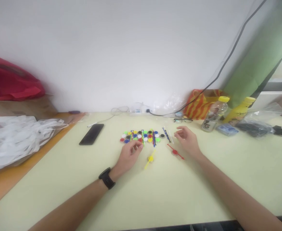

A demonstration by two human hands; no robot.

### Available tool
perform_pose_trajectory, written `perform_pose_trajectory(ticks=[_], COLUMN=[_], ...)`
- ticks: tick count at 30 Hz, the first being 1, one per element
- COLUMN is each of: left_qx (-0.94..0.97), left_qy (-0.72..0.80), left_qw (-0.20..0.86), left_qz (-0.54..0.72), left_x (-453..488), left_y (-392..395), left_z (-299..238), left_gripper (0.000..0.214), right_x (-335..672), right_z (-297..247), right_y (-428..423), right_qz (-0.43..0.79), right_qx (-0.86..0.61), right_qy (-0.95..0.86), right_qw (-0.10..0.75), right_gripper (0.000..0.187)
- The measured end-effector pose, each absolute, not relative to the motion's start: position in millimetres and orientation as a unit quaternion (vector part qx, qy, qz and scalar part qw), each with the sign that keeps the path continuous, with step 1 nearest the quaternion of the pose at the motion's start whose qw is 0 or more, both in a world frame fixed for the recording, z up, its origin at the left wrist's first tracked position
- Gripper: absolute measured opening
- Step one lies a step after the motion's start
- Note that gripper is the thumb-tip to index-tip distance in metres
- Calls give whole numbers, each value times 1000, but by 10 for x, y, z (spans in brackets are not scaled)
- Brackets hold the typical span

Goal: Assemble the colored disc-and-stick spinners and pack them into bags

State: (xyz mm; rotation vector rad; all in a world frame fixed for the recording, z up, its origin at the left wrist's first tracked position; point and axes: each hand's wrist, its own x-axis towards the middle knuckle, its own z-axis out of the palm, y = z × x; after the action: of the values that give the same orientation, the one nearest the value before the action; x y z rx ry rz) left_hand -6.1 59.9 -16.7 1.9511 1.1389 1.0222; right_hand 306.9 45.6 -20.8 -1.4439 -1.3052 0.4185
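Observation:
My left hand (128,155), with a black watch (106,178) on its wrist, is at the front edge of a cluster of small coloured discs (150,140). Its thumb and fingers are pinched together beside a red disc (140,140); what is between them is hidden. My right hand (188,140) has its fingers loosely curled and apart, close to a thin white stick (171,137). Dark blue arrow-shaped strips (166,135) lie left of that stick. Between my hands are a yellow arrow on a disc (150,159) and a red arrow on a disc (174,152).
A phone (91,134) lies left of the discs. Glasses (183,120), a clear bottle (214,115), a yellow bottle (238,112) and a striped bag (196,104) stand back right. White straps (15,138) fill the left side. A power strip (138,110) sits by the wall.

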Motion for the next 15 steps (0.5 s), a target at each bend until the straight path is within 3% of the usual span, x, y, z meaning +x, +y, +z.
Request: perform_pose_trajectory(ticks=[3, 15], left_qx=[742, 747], left_qy=[434, 431], left_qw=[327, 327], left_qz=[392, 387], left_x=[-58, -53], left_y=[598, 577], left_z=[-170, -132], left_gripper=[22, 24], right_x=[3076, 3041], right_z=[-193, -113], right_y=[471, 379], right_qz=[206, 274], right_qx=[-601, -579], right_qy=[-530, -534], right_qw=[562, 552], right_gripper=[49, 48])
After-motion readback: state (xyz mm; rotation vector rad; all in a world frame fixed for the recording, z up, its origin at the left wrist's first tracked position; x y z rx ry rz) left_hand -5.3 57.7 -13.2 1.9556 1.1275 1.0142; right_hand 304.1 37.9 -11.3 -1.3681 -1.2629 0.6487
